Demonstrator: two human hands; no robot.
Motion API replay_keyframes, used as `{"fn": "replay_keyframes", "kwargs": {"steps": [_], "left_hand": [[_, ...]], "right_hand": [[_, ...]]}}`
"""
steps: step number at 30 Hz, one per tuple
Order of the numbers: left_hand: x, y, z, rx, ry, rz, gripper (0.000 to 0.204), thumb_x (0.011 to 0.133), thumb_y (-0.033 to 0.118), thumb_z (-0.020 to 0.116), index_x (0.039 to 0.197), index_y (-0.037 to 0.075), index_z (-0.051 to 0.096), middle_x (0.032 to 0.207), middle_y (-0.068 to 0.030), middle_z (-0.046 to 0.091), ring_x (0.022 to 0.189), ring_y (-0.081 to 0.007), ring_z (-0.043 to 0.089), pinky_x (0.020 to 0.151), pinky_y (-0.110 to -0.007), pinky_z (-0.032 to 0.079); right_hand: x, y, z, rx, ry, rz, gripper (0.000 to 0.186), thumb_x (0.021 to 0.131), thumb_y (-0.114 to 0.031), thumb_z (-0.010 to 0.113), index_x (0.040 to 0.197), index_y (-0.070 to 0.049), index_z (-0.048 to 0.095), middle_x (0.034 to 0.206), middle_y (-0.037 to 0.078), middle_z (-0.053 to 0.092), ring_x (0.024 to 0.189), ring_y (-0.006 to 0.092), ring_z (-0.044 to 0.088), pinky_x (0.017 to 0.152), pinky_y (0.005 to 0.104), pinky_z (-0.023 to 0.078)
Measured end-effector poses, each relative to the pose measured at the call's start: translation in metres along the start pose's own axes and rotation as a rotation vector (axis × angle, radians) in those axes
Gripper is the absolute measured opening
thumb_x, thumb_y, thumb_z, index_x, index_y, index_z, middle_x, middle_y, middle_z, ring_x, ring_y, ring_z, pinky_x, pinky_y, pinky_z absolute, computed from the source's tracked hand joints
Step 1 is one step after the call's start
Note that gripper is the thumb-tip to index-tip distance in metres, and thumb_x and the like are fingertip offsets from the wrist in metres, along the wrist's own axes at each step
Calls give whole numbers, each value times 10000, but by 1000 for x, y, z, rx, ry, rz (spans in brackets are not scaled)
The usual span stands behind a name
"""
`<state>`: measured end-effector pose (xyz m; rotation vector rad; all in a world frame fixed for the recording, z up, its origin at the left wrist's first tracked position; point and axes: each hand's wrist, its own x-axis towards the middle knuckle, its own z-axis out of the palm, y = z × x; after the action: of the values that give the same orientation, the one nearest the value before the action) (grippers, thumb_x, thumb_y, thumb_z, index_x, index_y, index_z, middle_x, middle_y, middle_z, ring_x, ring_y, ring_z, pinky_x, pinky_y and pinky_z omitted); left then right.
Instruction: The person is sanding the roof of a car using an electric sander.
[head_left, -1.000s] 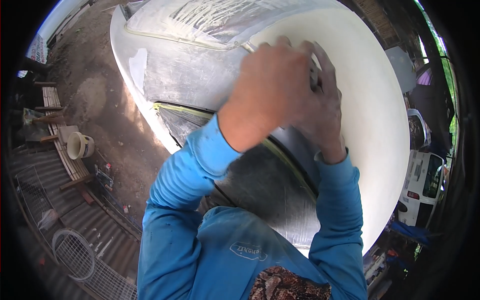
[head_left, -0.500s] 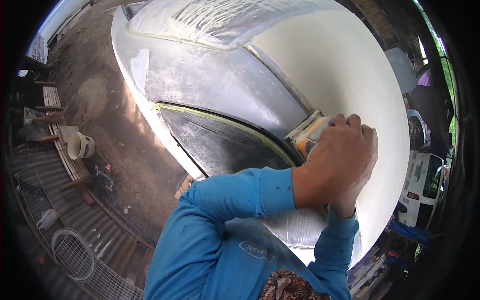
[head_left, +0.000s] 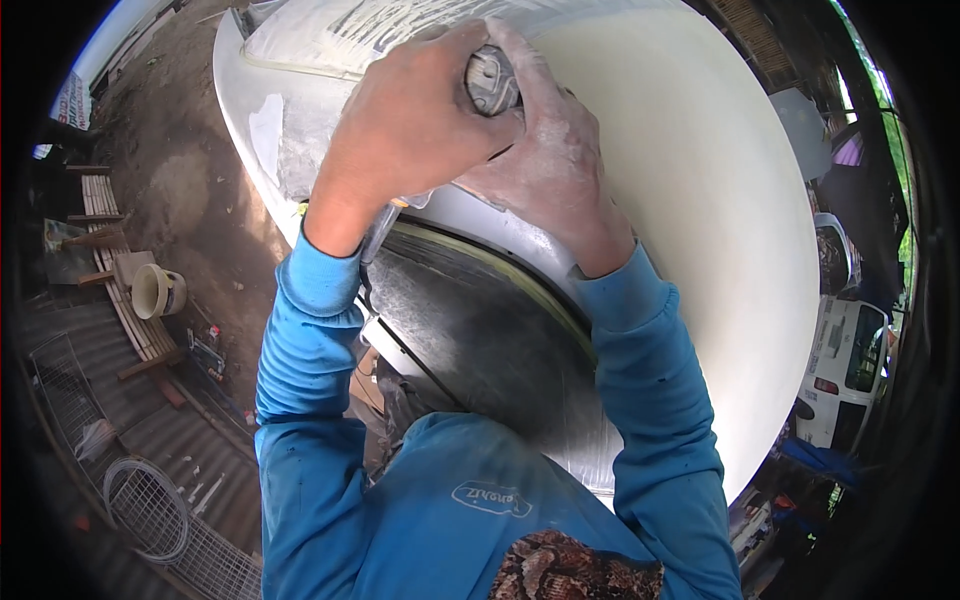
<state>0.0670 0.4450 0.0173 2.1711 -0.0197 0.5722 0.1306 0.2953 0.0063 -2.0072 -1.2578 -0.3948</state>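
A sanding tool (head_left: 490, 82) with a grey top and partly visible orange body is held over the upper middle of a vehicle body. My left hand (head_left: 415, 125) is closed on it from the left, my right hand (head_left: 545, 170) from the right; together they cover most of it. Around them are the curved white panel (head_left: 715, 200), glass with whitish streaks and taped edges (head_left: 370, 30) above, and a dark, scuffed window (head_left: 480, 340) with yellow tape along its edge (head_left: 520, 285) below. Whether the tool touches the surface is hidden by my hands.
A dirt ground (head_left: 185, 180) lies left, with a bucket (head_left: 155, 295), slatted boards (head_left: 100, 200), corrugated metal sheets (head_left: 200, 450) and wire mesh (head_left: 145, 510). At the right stand a white vehicle (head_left: 840, 400) and assorted items under a dark structure.
Half a second ago both hands and the tool were lower right on the panel; now they have swept up and left, with my forearms more upright and the dark window more exposed.
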Motion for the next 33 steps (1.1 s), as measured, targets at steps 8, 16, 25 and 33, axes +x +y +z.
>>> {"fn": "replay_keyframes", "kwargs": {"steps": [8,16,25,33], "left_hand": [[-63,66,35,46,-71,56,578,671,185,763,1203,66,574,1020,-134,597,978,-376,624,738,-451,553],[-84,73,38,-36,-112,105,638,630,214,787,1216,76,574,1095,-106,575,1025,-343,616,713,-460,568],[-46,-21,-13,-74,42,77,561,639,126,781,1162,4,620,1039,-210,653,920,-403,664,815,-441,532],[-48,7,2,-114,32,108,471,678,67,746,1123,-4,611,974,-204,643,921,-373,659,790,-425,529]], "right_hand": [[-85,-41,-50,-182,56,37,838,735,-222,852,1415,50,443,1251,215,642,1134,368,642,1006,465,476],[-115,-63,-67,-261,-13,179,728,807,-212,800,1387,74,466,1238,223,639,1090,371,656,1007,524,470],[-28,-29,35,-100,45,-7,915,677,-208,841,1489,-111,430,1163,137,641,1077,297,637,1062,473,426],[-49,-37,11,-38,73,62,889,706,-200,819,1495,-117,420,1120,146,637,1080,306,635,1093,492,378]]}}
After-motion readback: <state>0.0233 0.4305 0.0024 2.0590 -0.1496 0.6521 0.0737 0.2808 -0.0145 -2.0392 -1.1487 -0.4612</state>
